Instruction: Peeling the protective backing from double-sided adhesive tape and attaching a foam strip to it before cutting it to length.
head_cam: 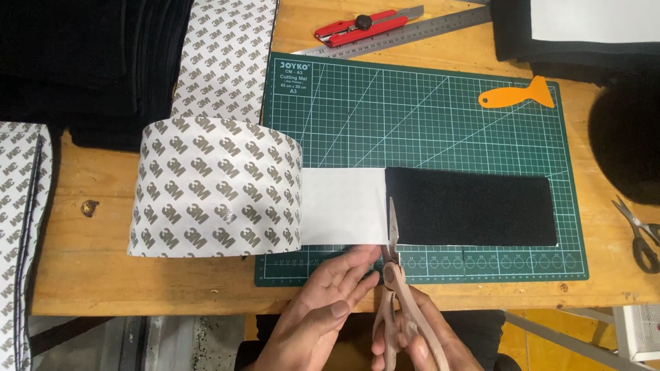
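Cutting step: right hand (pixel 412 336), fingers closed in scissors (pixel 393 275) handles, blades open at adhesive sheet (pixel 342 206) edge beside black felt (pixel 471 206) on cutting mat (pixel 426 110); left hand (pixel 330 302), fingers flat together, steadies sheet; straight cut likely needed.

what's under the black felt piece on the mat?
The black felt lies on the white tape strip, which shows only to its left; both rest on the green mat. How far the strip runs beneath is hidden.

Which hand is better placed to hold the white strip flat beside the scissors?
Probably the left hand: it lies open at the white strip's near edge, while the right hand grips the scissors.
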